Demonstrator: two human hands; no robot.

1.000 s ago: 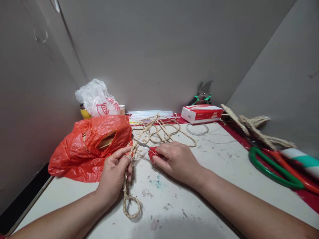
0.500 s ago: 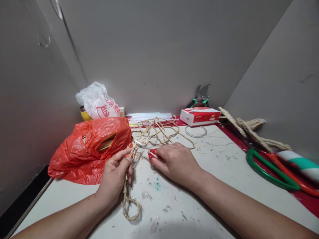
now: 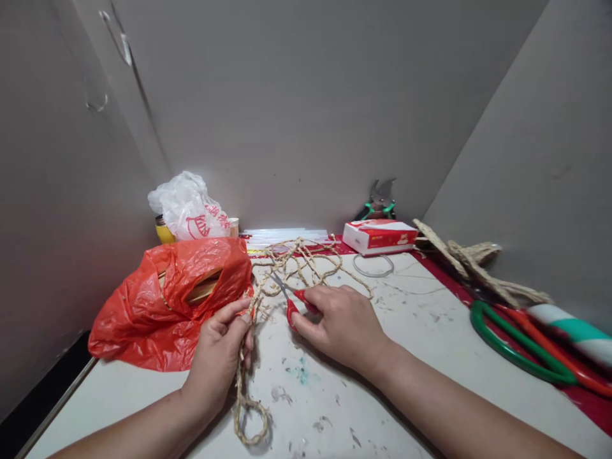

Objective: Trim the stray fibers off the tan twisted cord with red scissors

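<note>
A braided straw-coloured rope [image 3: 249, 408] is pinched between the thumb and fingers of my left hand [image 3: 224, 344]; one looped end hangs towards me on the table. Beyond the hand, the rest of the rope lies in loose coils. My right hand [image 3: 340, 324] grips small scissors [image 3: 289, 299] by their red handles. Their blades are parted and point away to the left, a little right of the held stretch of rope. Whether a blade touches a strand I cannot tell. Short fibre scraps lie on the table under the scissors.
An orange-red plastic bag [image 3: 138, 306] sits at the left, a white bag [image 3: 191, 207] behind it. Green-handled pruning shears [image 3: 381, 199] lean at the back near a red-and-white box [image 3: 380, 237]. On the right lie straw bundles [image 3: 482, 268] and large green and orange handles [image 3: 521, 344].
The scissors have opened, and their blades now show parted. My left hand keeps its hold on the rope. The whole view has shifted slightly.
</note>
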